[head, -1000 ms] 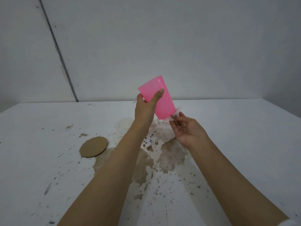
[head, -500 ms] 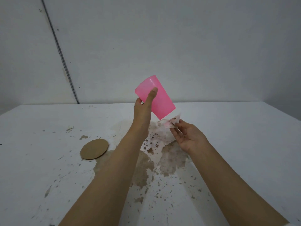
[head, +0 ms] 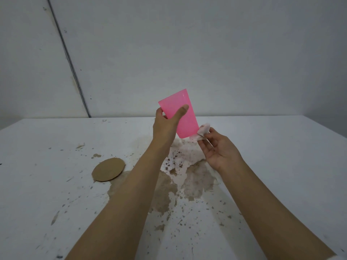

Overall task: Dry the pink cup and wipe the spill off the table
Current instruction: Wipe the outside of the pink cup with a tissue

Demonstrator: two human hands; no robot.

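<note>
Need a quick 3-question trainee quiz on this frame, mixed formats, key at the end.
1. True or false: the pink cup stands on the table.
2. Which hand holds the crumpled tissue? A) left B) right C) neither
3. Fill in: the brown cardboard disc lies on the ___ side of the spill.

Key:
1. False: the left hand holds it tilted in the air.
2. B: the right hand pinches it at the cup's base.
3. Left.

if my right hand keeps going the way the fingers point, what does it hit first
Likely the pink cup: the right hand points up and left, pinching a tissue that already looks pressed against the cup's lower edge, though depth is uncertain.
</note>
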